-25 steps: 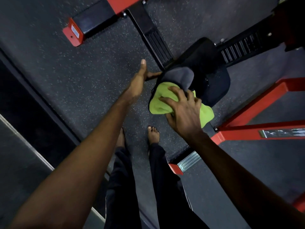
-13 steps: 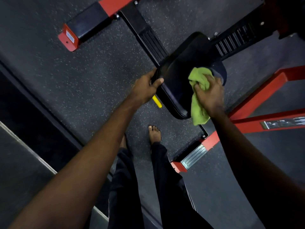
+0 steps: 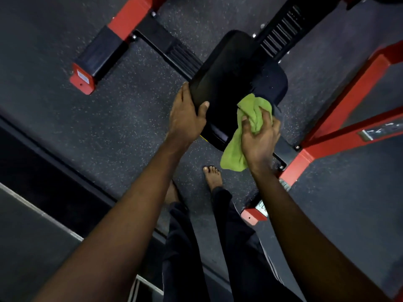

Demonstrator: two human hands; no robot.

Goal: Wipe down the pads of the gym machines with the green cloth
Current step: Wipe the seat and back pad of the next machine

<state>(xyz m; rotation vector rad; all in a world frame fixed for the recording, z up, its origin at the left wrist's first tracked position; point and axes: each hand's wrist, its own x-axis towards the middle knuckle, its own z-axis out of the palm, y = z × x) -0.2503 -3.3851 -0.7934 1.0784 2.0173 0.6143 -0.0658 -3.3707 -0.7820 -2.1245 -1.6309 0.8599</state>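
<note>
Green cloth (image 3: 234,152) — within right grip (image 3: 259,140), on pad (image 3: 222,83)

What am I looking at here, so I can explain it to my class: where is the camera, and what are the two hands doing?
There is no robot here. The camera sits on a person's head and looks down, so you see everything from above, even a bare foot. The black pad belongs to a gym machine with a red frame, which stands on a speckled floor. The left hand grips the pad's near edge. The right hand holds a bunched green cloth at the pad's right side, to wipe it.
</note>
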